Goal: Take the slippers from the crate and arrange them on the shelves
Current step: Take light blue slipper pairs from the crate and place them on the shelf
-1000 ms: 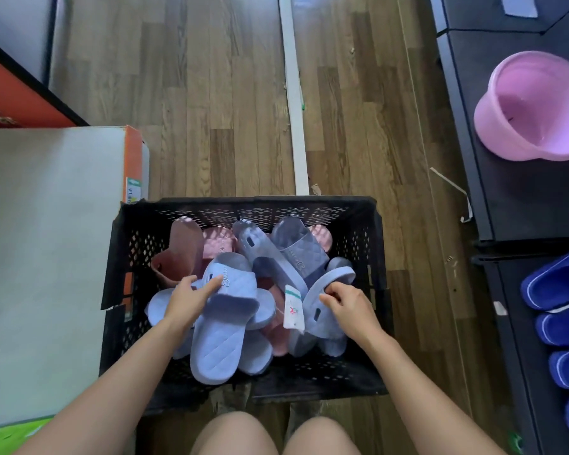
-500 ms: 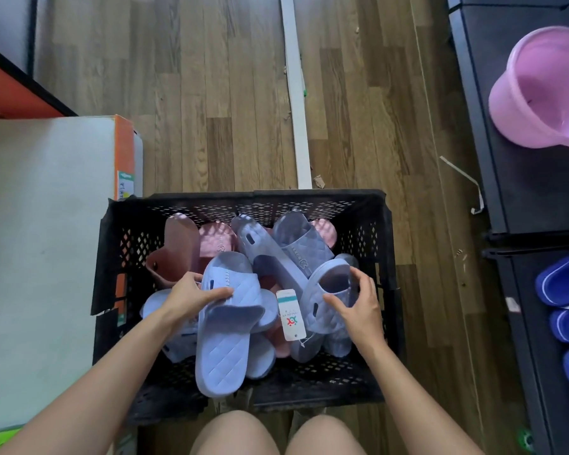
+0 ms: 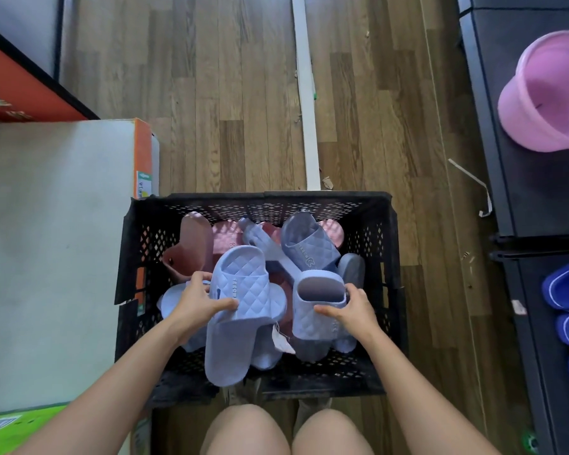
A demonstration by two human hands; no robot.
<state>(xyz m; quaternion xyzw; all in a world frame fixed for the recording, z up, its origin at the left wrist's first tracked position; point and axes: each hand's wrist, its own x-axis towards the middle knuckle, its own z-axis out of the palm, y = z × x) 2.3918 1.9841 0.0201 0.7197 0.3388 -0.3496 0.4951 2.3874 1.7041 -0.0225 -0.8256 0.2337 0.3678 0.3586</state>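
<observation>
Head camera looks straight down over the person's bare knees [image 3: 247,431] at a black perforated crate [image 3: 260,205] standing on the wooden floor [image 3: 243,93]. The crate holds a loose heap of slippers. The left hand [image 3: 197,302] grips a light blue slipper [image 3: 237,323] by its quilted strap, with the thumb pressed on top of the strap and the fingers curled round its left edge. This slipper lies on top of the heap, its heel end reaching over the crate's near wall. The right hand [image 3: 352,307] grips a second light blue slipper [image 3: 312,320] just beside the first, with the thumb across the quilted strap and the fingers hooked over the rim of the strap's opening. The two hands are apart, each clamped on its own slipper, and both slippers are inside the crate. A white paper tag [image 3: 281,338] hangs between them. Behind them lie a blue-grey slipper [image 3: 309,244] with the same quilted strap and several dusty pink slippers [image 3: 191,247] against the far left corner. A large box [image 3: 56,224] with a pale top and an orange edge touches the crate's left side. At the right stand black shelves [image 3: 523,192], where a pink plastic bucket [image 3: 549,96] rests on one level and a row of dark blue slippers [image 3: 565,284] sits side by side nearer the camera. A white strip [image 3: 306,93] runs along the floor beyond the crate.
</observation>
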